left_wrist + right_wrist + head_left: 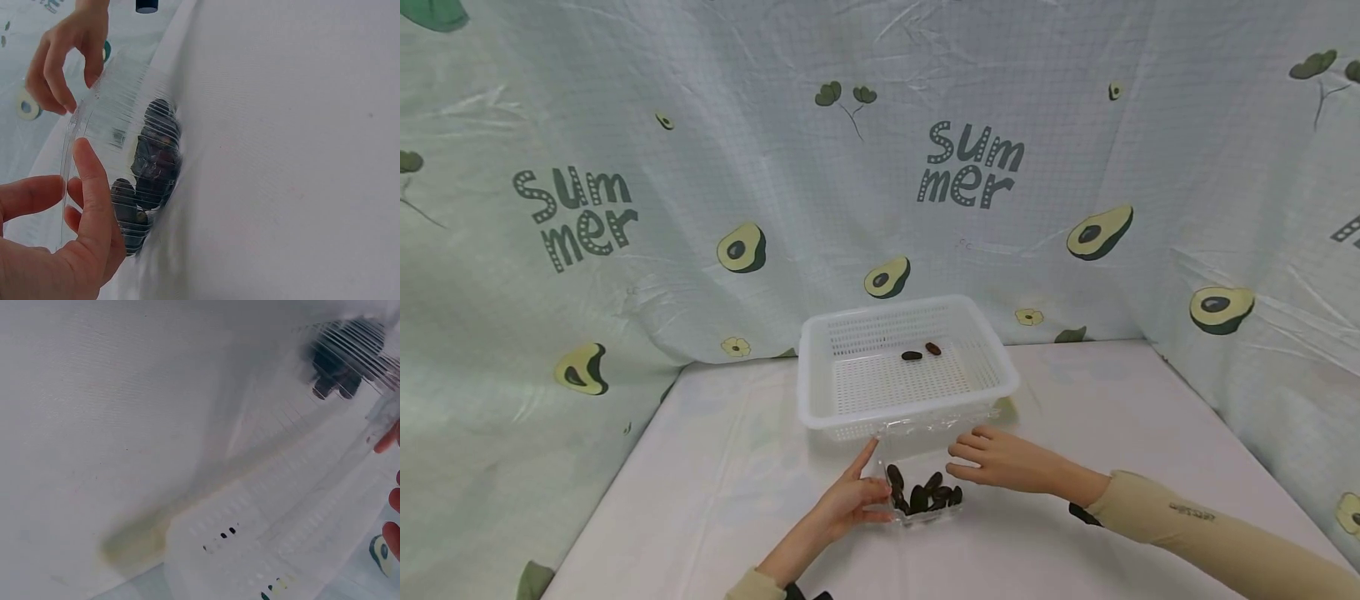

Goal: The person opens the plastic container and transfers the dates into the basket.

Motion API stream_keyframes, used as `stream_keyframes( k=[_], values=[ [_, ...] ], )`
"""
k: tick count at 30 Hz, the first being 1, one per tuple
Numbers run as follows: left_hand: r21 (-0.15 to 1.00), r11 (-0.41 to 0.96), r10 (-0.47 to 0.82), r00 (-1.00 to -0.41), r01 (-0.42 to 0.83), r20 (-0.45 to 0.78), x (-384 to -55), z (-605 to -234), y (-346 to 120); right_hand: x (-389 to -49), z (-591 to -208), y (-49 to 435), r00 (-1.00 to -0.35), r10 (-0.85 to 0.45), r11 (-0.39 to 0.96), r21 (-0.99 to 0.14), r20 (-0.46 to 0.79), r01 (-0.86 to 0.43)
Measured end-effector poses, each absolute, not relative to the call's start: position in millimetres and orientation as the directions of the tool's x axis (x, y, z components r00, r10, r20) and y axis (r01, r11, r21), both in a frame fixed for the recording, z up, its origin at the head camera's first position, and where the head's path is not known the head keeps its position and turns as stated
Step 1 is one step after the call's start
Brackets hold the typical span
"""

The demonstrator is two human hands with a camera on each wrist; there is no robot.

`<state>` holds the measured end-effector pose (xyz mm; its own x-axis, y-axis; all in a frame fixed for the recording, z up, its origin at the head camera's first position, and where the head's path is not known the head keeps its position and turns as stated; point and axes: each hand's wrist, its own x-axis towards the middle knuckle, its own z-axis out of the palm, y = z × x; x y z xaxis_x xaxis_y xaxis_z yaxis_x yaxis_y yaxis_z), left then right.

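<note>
A clear plastic box (pixel 925 517) holds several dark brown dates (pixel 919 498), and its transparent lid (pixel 936 422) stands raised at the far side. My left hand (pixel 850 505) grips the box's left wall, its index finger stretched toward the lid. In the left wrist view, the fingers of that hand (pixel 87 225) lie along the ribbed plastic, with the dates (pixel 156 156) showing through. At the box's right side hovers my right hand (pixel 1000 460), fingers loosely bent and nothing between them. Only its fingertips (pixel 390 540) appear at the edge of the right wrist view.
Just behind the box stands a white perforated basket (pixel 811 367) with two dates (pixel 912 356) inside. A white cloth covers the table (pixel 722 475). Curtains printed with avocados (pixel 741 247) hang around the back and sides.
</note>
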<state>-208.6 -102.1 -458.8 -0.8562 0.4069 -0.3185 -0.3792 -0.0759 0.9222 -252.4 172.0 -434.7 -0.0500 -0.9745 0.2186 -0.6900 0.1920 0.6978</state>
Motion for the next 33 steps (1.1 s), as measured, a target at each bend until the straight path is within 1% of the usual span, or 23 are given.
stream_keyframes(
  k=[10, 17, 25, 33],
  values=[
    [0.924, -0.065, 0.39, -0.862, -0.376, -0.323, -207.5, -460.6, -101.8, -267.5, -456.2, 157.4, -0.071, -0.989, 0.144, 0.73, 0.13, -0.668],
    [0.923, -0.06, 0.371, -0.867, -0.38, -0.333, -207.0, -460.4, -100.7, -273.3, -461.0, 147.0, -0.039, -0.993, 0.111, 0.731, 0.115, -0.673],
    [0.923, -0.068, 0.368, -0.869, -0.38, -0.331, -207.4, -459.4, -99.6, -278.7, -464.3, 141.0, -0.052, -0.997, 0.073, 0.741, 0.052, -0.667],
    [0.925, -0.062, 0.369, -0.87, -0.375, -0.328, -207.3, -459.1, -100.1, -281.9, -467.9, 137.5, -0.027, -0.998, 0.059, 0.739, 0.055, -0.671]
  ],
)
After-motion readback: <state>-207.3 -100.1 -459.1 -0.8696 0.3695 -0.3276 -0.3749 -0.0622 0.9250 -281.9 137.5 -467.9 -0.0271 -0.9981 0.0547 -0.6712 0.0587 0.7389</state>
